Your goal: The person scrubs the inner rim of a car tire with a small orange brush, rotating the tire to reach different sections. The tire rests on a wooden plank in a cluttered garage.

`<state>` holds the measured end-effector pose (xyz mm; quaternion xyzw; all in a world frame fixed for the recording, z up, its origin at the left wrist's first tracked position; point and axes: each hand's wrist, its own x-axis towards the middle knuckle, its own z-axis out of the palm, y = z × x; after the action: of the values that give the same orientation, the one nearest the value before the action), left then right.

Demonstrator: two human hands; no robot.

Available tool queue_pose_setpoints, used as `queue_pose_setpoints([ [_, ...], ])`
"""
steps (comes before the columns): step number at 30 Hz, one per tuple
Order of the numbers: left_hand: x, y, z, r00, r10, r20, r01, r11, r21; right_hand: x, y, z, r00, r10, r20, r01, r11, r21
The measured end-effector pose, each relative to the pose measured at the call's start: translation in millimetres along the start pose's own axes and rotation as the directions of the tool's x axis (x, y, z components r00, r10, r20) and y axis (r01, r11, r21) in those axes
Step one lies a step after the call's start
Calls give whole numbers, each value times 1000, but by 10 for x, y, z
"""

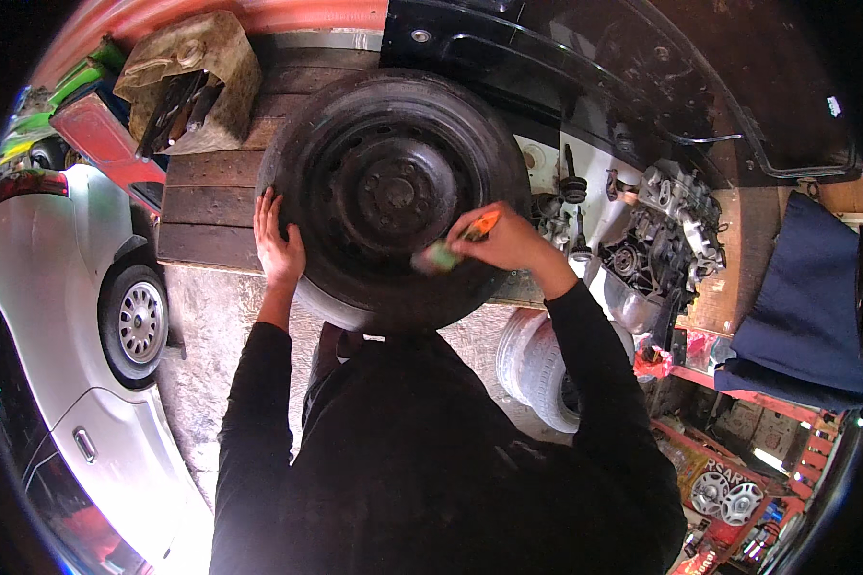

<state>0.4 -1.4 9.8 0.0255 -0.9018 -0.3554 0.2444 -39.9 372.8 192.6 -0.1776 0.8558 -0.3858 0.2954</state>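
A black steel wheel with its tire point(302, 144) lies flat on a plank bench, its center hub facing up. My left hand point(280, 251) rests on the left side of the tire, fingers stretched out along the sidewall and holding nothing. In my right hand point(510, 241) is a paintbrush point(481, 225) with an orange handle, gripped between the fingers. The brush's pale greenish head is smeared by motion over the lower right part of the wheel, near where rim meets tire; whether it touches is hard to tell.
Dark wooden planks point(211, 182) carry a cut-open, grimy container point(225, 57) of tools at the far left. An engine block point(662, 240) and metal parts sit on the right. Below are stacked tires point(537, 369). A silver car point(125, 441) stands at left; dark blue cloth point(796, 287) hangs at right.
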Motion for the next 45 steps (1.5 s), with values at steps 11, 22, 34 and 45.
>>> queue_pose_setpoints([
  [11,-13,-16,7,1000,-8,-7,8,1000,-3,-20,47,281,999,-16,47,19,997,-75],
  [22,-12,-3,14,1000,-11,-2,11,1000,-22,192,-93,671,966,-180,-187,91,909,-407],
  [34,-31,-61,45,1000,13,-23,-14,998,-63,320,-183,967,948,-207,-243,204,978,-37],
  [45,-32,-78,47,1000,7,-31,-9,996,-85,406,-336,767,926,-241,-292,221,970,-100],
])
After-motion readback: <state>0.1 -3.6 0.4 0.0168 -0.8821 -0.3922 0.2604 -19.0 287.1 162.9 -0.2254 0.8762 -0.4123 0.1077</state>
